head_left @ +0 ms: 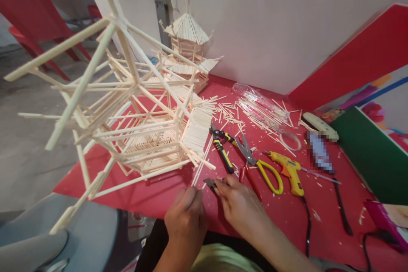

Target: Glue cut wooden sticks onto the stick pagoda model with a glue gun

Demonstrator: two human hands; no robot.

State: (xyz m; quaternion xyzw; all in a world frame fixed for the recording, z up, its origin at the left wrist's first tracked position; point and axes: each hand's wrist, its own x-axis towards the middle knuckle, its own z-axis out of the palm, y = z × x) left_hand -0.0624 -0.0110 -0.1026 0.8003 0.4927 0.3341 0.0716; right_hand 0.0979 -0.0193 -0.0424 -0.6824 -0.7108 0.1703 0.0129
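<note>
My right hand (240,206) is closed around a utility knife (209,184). Its short dark blade points left, just above the red tabletop. Close beside it, my left hand (186,216) is curled into a fist at the table's near edge. Thin wooden sticks (202,165) run up from that fist, and one seems to be held in it; the grip itself is hidden. To the left stands a large pavilion frame of pale sticks (146,136), with a slatted floor and a bare roof skeleton.
Behind stands a finished-looking stick pagoda (188,34). Pliers (223,148), yellow-handled scissors (259,168), red-handled tool (251,180) and a yellow glue gun (288,170) lie ahead and right. Beyond are a tape roll (290,140), bagged sticks (261,104) and a white wall (248,29).
</note>
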